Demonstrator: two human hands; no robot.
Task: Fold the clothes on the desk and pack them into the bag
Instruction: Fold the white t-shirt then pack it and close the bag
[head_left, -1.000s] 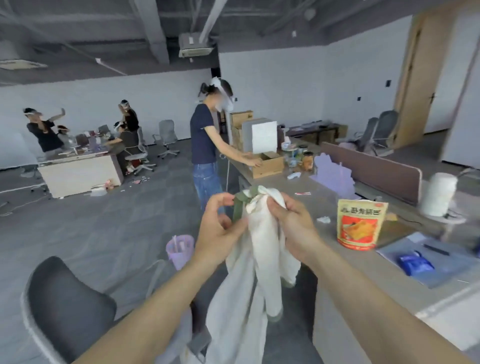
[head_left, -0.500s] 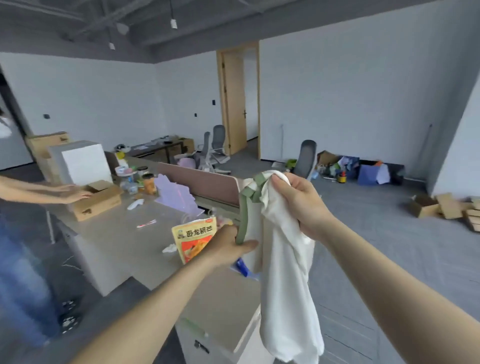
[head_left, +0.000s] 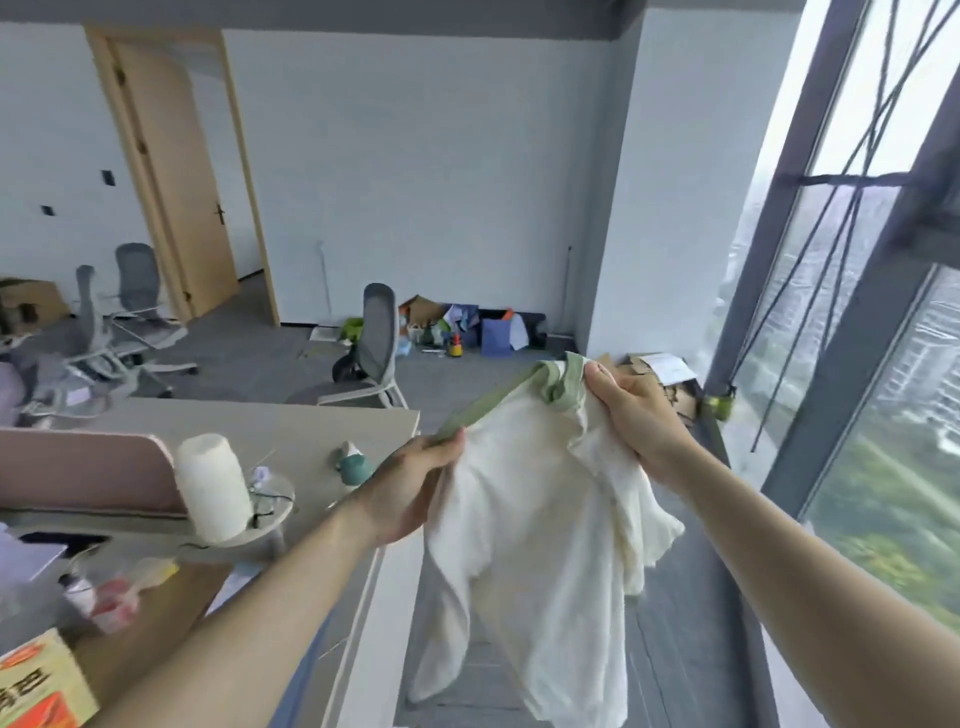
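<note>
From the head view, both hands pinch the green-trimmed neckline of a white shirt (head_left: 540, 525) — left hand (head_left: 402, 491) lower, right hand (head_left: 636, 415) higher — holding it hanging in the air beside the desk's (head_left: 311, 431) end.

Both bare arms (head_left: 249, 613) stretch forward. The left hand (head_left: 410, 488), lower, pinches the shirt (head_left: 530, 545) at its edge; the right hand (head_left: 634, 415), higher, grips its bunched top.
</note>
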